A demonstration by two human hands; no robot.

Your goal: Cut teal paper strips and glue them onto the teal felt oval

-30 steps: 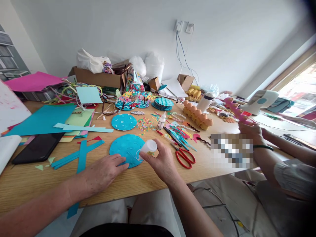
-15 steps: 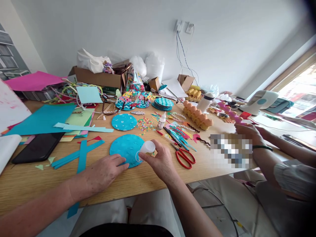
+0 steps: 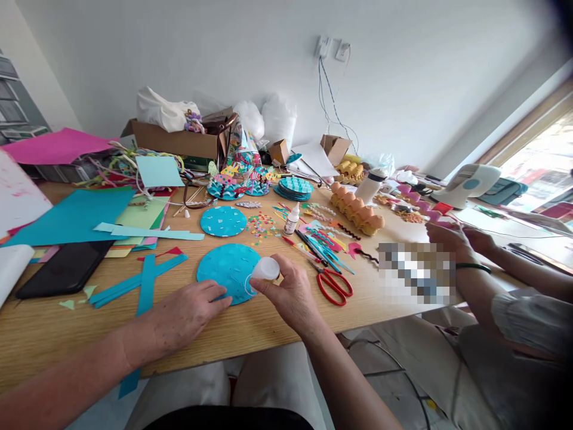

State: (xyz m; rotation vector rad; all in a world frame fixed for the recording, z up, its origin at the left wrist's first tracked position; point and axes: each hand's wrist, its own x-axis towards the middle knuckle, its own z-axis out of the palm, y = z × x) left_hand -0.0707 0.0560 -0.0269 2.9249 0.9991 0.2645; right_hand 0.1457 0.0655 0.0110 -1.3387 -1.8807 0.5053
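Observation:
My right hand [image 3: 294, 294] is closed around a small glue bottle [image 3: 267, 269], tipped with its pale round base up and its nozzle down at the blue paper disc [image 3: 224, 263]. The disc lies flat on the table, with small raised pieces or bumps on its surface. My left hand [image 3: 194, 312] rests palm down at the disc's lower left edge, its fingers and thumb apart and touching the disc. A second blue disc [image 3: 222, 221] with pale bits on it lies behind. Another glue bottle [image 3: 292, 220] stands upright to the right, beside colourful confetti [image 3: 261, 226].
Red-handled scissors [image 3: 334, 286] lie right of my hand, near pens and blue strips [image 3: 329, 257]. Paper sheets [image 3: 71, 215] and a black phone [image 3: 65, 269] are on the left. An egg carton [image 3: 356, 209] stands farther back. Another person's hands [image 3: 452, 242] work at the right.
The view shifts slightly. Both hands, the tipped glue bottle and the disc keep nearly the same positions relative to one another.

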